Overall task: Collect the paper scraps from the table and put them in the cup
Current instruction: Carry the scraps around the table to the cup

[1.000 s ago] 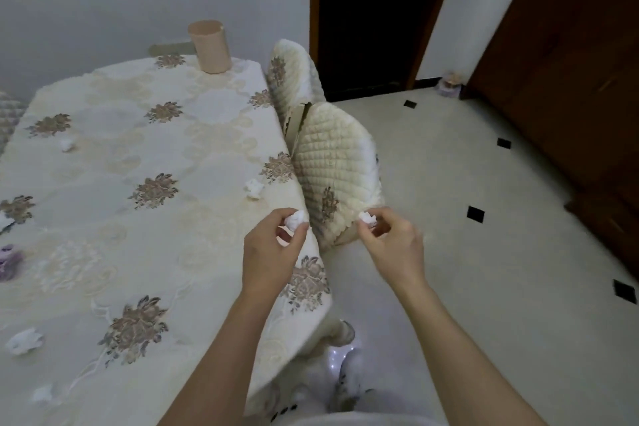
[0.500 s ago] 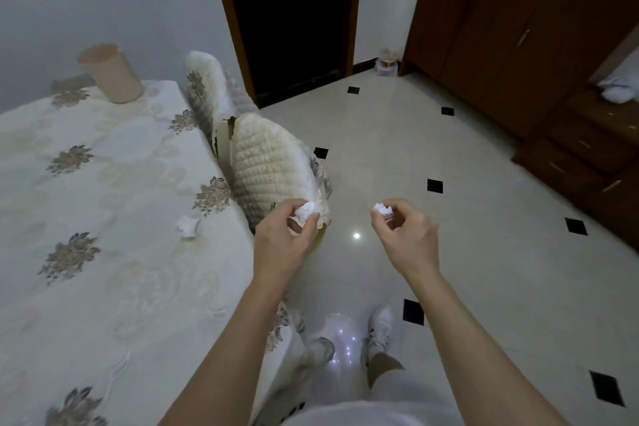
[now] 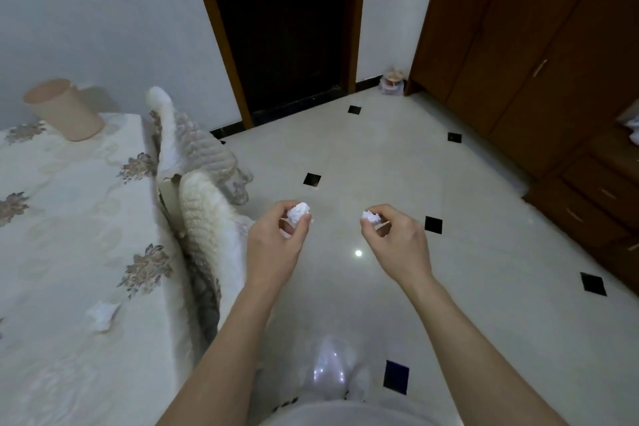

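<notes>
Your left hand pinches a crumpled paper scrap; your right hand pinches a smaller scrap; cup stands on the table far corner
</notes>
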A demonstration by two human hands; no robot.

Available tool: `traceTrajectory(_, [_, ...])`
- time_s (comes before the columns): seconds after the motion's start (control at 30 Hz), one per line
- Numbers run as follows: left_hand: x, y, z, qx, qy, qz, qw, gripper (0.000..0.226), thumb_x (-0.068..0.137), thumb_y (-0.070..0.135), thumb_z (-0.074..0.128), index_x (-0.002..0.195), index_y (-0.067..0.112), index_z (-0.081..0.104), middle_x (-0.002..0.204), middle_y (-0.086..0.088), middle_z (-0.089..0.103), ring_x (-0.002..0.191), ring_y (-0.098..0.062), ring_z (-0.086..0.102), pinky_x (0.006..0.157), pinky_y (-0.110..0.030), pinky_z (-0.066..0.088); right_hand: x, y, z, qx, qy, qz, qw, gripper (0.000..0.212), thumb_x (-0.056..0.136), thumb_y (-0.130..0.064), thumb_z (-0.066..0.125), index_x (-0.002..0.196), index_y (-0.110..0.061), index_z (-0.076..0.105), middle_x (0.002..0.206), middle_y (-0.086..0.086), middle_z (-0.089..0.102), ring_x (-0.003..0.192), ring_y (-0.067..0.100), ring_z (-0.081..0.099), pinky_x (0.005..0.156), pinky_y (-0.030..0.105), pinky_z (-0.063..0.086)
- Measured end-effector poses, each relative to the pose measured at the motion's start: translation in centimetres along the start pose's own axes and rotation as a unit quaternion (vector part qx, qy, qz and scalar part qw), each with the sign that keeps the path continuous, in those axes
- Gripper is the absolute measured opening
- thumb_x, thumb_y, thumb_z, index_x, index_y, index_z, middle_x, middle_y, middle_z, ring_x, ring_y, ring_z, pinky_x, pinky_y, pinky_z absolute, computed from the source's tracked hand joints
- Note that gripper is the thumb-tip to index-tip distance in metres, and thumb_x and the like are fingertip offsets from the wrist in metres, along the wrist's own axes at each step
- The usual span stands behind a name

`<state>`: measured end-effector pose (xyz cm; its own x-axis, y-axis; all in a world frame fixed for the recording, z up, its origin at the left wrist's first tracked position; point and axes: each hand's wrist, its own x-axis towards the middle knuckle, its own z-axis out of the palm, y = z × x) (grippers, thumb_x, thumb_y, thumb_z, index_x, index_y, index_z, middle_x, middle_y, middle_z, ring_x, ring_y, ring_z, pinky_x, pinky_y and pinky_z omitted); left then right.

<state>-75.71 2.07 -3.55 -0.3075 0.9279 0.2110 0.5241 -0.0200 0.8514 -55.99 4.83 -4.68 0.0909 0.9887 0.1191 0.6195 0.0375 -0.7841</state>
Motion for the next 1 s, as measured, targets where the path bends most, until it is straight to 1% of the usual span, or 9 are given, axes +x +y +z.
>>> traceTrajectory(0.13, [3.1, 0.5, 2.9, 0.013, 0.006, -0.015, 1.0, 0.011, 0.087, 0.03, 0.07, 0.098, 0.027, 0.066, 0.08, 0.015, 0.065, 0.071, -0.005, 0.059, 0.064, -0.017, 0.047, 4.6, 1.3, -0.7, 0.027, 0.0, 0.01, 1.0, 0.009, 0.087, -0.029, 0.064, 0.079, -0.026, 0.066, 0.06, -0.012, 0.058, 0.061, 0.003, 0.058, 0.062, 0.026, 0.046])
traceTrajectory(0.2, [4.6, 0.7, 3.8, 0.018, 0.012, -0.016, 1.0, 0.012, 0.087, 0.029, 0.07, 0.098, 0.025, 0.067, 0.08, 0.014, 0.065, 0.071, -0.006, 0.06, 0.065, -0.021, 0.049, 6.4, 1.9, -0.6, 0.033, -0.012, 0.018, 0.999, 0.009, 0.087, -0.031, 0.064, 0.079, -0.027, 0.066, 0.06, -0.009, 0.06, 0.062, 0.004, 0.059, 0.062, 0.027, 0.047])
traceTrajectory(0.37, [8.5, 0.9, 5.8, 0.025, 0.04, -0.015, 0.999, 0.008, 0.087, 0.027, 0.07, 0.094, 0.026, 0.067, 0.077, 0.016, 0.064, 0.068, -0.007, 0.059, 0.061, -0.015, 0.045, 11.4, 2.7, 0.4, 0.046, -0.028, 0.024, 0.998, 0.01, 0.087, -0.034, 0.063, 0.079, -0.028, 0.065, 0.063, -0.008, 0.061, 0.065, 0.008, 0.06, 0.065, 0.032, 0.051])
traceTrajectory(0.43, [10.3, 0.6, 6.6, 0.025, 0.045, -0.019, 0.999, 0.008, 0.087, 0.028, 0.07, 0.094, 0.027, 0.066, 0.077, 0.016, 0.064, 0.069, -0.008, 0.059, 0.06, -0.016, 0.045, 13.7, 2.9, 1.0, 0.049, -0.034, 0.02, 0.998, 0.01, 0.086, -0.035, 0.063, 0.079, -0.029, 0.065, 0.065, -0.008, 0.062, 0.065, 0.011, 0.061, 0.065, 0.034, 0.053])
traceTrajectory(0.5, [12.4, 0.0, 7.4, 0.027, 0.048, -0.018, 0.998, 0.008, 0.087, 0.027, 0.07, 0.095, 0.026, 0.067, 0.077, 0.017, 0.064, 0.069, -0.008, 0.059, 0.06, -0.017, 0.046, 16.0, 3.0, 1.8, 0.051, -0.041, 0.015, 0.998, 0.009, 0.086, -0.036, 0.062, 0.079, -0.031, 0.065, 0.066, -0.009, 0.063, 0.065, 0.012, 0.061, 0.065, 0.035, 0.053])
traceTrajectory(0.6, [16.0, -1.1, 8.4, 0.037, 0.052, -0.02, 0.998, 0.008, 0.087, 0.026, 0.07, 0.095, 0.026, 0.066, 0.077, 0.018, 0.063, 0.07, -0.006, 0.059, 0.06, -0.013, 0.043, 20.1, 2.7, 3.4, 0.044, -0.054, 0.004, 0.998, 0.009, 0.085, -0.037, 0.061, 0.08, -0.031, 0.064, 0.069, -0.01, 0.064, 0.065, 0.011, 0.062, 0.065, 0.035, 0.053])
traceTrajectory(0.7, [20.6, -2.5, 9.1, 0.034, 0.062, -0.028, 0.997, 0.008, 0.088, 0.027, 0.069, 0.094, 0.026, 0.065, 0.077, 0.016, 0.062, 0.07, -0.007, 0.059, 0.059, -0.012, 0.042, 24.9, 1.7, 5.5, 0.033, -0.061, -0.013, 0.998, 0.009, 0.086, -0.035, 0.062, 0.081, -0.028, 0.065, 0.07, -0.01, 0.064, 0.065, 0.008, 0.062, 0.065, 0.033, 0.053])
traceTrajectory(0.9, [32.6, -5.3, 10.0, 0.04, 0.084, -0.052, 0.994, 0.008, 0.088, 0.034, 0.067, 0.095, 0.032, 0.064, 0.084, 0.017, 0.064, 0.072, -0.006, 0.061, 0.06, -0.023, 0.049, 36.2, -1.4, 10.4, 0.01, -0.091, -0.039, 0.995, 0.011, 0.087, -0.035, 0.061, 0.079, -0.028, 0.064, 0.059, -0.009, 0.058, 0.06, 0.008, 0.056, 0.06, 0.031, 0.048])
traceTrajectory(1.0, [38.4, -5.7, 9.5, 0.027, 0.095, -0.039, 0.994, 0.007, 0.088, 0.029, 0.068, 0.094, 0.031, 0.064, 0.083, 0.018, 0.064, 0.071, -0.006, 0.06, 0.06, -0.023, 0.048, 41.5, -3.4, 12.7, 0.009, -0.093, -0.054, 0.994, 0.012, 0.089, -0.036, 0.06, 0.081, -0.028, 0.065, 0.061, -0.009, 0.06, 0.062, 0.006, 0.058, 0.06, 0.03, 0.048])
